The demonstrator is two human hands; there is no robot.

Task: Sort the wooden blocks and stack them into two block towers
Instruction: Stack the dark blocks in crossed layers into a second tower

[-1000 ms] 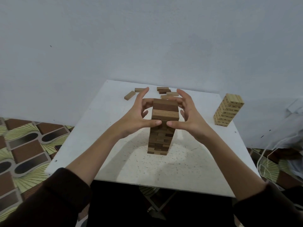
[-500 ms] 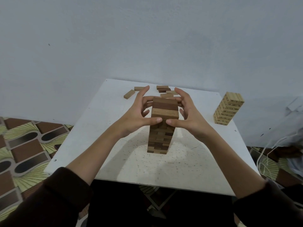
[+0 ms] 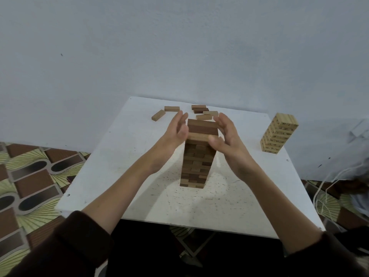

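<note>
A: Where is your tower [image 3: 196,156]?

B: In the middle of the table [image 3: 119,156]. Your left hand [image 3: 175,130] and right hand [image 3: 225,136] press flat on its sides, fingers straight and gripping nothing, I think to line up the top blocks.

A: And the rest?

B: Loose blocks [image 3: 201,112] wait by the far edge. The pale tower [image 3: 278,134] stands near the right edge.

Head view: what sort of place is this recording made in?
Probably a room in a home, not a lab: a small white table pushed against a plain painted wall, a patterned floor covering, and loose white cords at the right.
</note>
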